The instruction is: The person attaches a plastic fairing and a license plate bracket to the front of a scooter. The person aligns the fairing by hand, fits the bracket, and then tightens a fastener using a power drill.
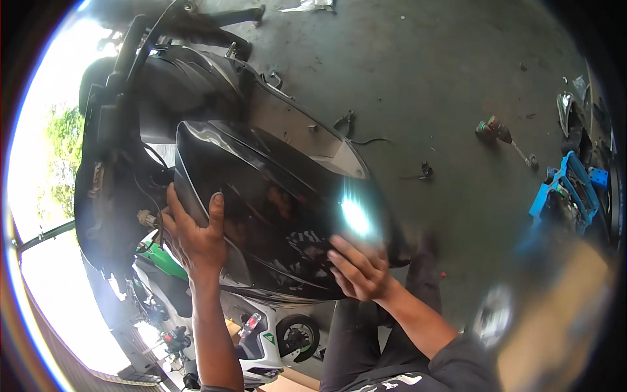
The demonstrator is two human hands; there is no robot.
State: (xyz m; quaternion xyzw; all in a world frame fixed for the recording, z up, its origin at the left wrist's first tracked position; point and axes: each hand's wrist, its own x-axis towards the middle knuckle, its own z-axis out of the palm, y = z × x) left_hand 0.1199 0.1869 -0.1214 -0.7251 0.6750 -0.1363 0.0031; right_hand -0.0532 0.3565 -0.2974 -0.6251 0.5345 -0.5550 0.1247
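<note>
A glossy black scooter body panel point(274, 196) spans the middle of the head view, with a bright light reflection on its right part. My left hand point(199, 238) grips the panel's left edge: its thumb lies on the outer face and its fingers reach around the rim, partly hidden. Close to those fingers are a pale connector point(146, 218) and thin dark wires. My right hand point(359, 269) rests on the lower right of the panel, fingers stretched out along the surface. Behind the panel is the dark scooter body point(189, 85), with a grey inner part point(281, 117).
On the grey floor lie pliers point(344, 120), a small black part point(426, 171) and a red-and-green item with a metal shaft point(499, 130). A blue frame point(569, 189) stands at the right. Below left are a green-panelled motorbike point(163, 262) and a white scooter point(262, 340).
</note>
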